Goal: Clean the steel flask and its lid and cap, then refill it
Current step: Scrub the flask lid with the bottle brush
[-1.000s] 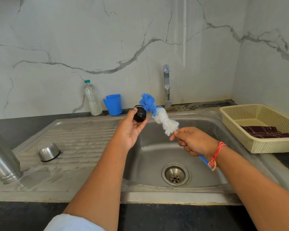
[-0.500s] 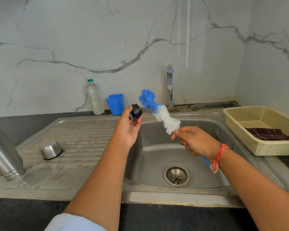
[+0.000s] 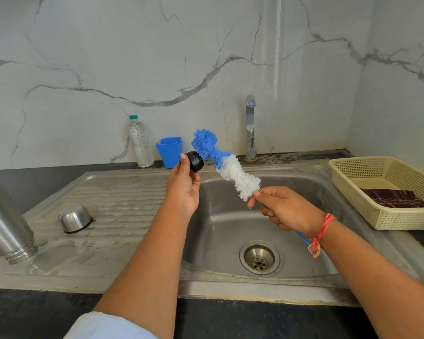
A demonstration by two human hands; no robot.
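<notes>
You will find no text, label, brand, number or sign that can be read anywhere in this view. The clear plastic water bottle with a teal cap (image 3: 140, 143) standing at the back wall shows no legible print. Any marking on the small round black plastic lid (image 3: 195, 161) that your left hand (image 3: 184, 189) pinches is too small to make out, and the blue and white bristled bottle brush (image 3: 230, 170) that your right hand (image 3: 284, 209) grips carries nothing readable either.

Blue-white brush (image 3: 227, 165) against black lid (image 3: 195, 161)
</notes>
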